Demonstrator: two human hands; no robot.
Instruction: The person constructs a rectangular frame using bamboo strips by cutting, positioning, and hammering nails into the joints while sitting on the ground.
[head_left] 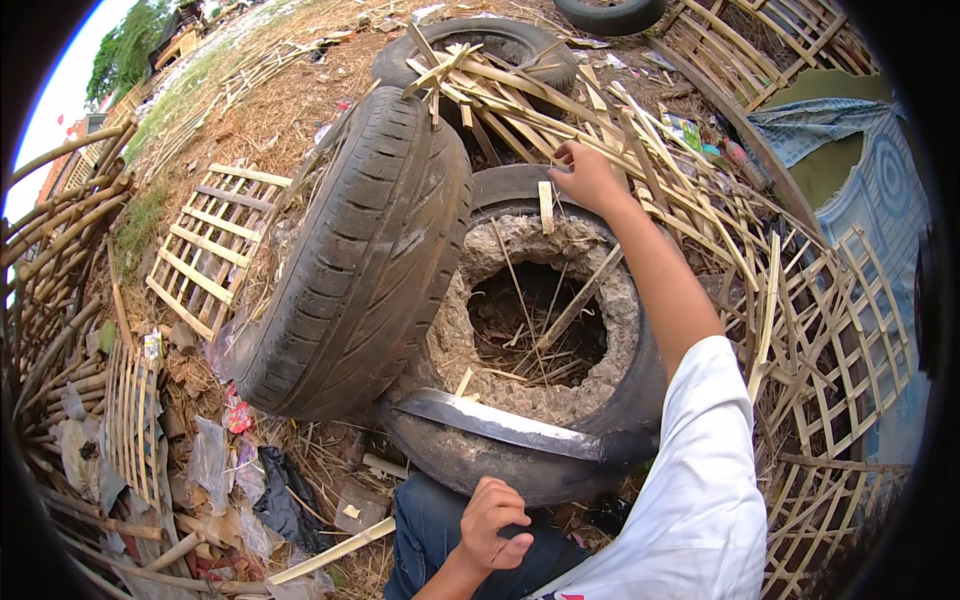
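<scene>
My right hand [588, 178] reaches over the far rim of a concrete-lined tire [630, 370], thumb and finger apart with nothing seen between them. Just below those fingertips is a short bamboo piece [546, 207], at the tire's inner edge. A machete [500, 420] lies across the near rim, its dark handle end toward the right. My left hand [492, 525] hovers above my knee at that near side, fingers loosely curled, thumb apart, holding nothing visible. Bamboo sticks and scraps lie in the tire's central hole [530, 320].
Left of the lined tire leans another tire [370, 250]. Split bamboo strips [520, 90] are heaped over a far tire [410, 60]. Lattice panels [840, 340] stand at right beside a blue cloth [880, 180]. Bamboo poles [60, 230] and plastic litter [210, 460] lie at left.
</scene>
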